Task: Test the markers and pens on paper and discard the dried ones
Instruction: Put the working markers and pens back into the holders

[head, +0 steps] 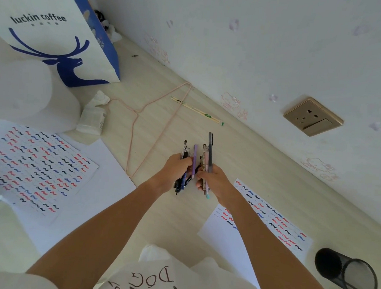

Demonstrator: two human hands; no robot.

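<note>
My left hand (176, 171) is closed around a bunch of pens (186, 154), mostly black and blue, with a purple one (194, 158) at its right side. Close beside it, my right hand (213, 179) grips a second bunch of pens (208, 154), pink and grey, the tallest a grey pen (210, 145). Both bunches stand roughly upright above the pale wooden desk (163, 133). A paper sheet (267, 222) covered in red, blue and black squiggles lies under my right forearm. Another squiggle-covered sheet (32, 169) lies at the left.
A black mesh pen holder (347, 273) lies tipped at the lower right. A white and blue coffee paper bag (53, 28) stands at the back left, with crumpled tissue (92, 112) near it. A pink wire hanger (150, 128) and wrapped chopsticks (196, 110) lie by the wall.
</note>
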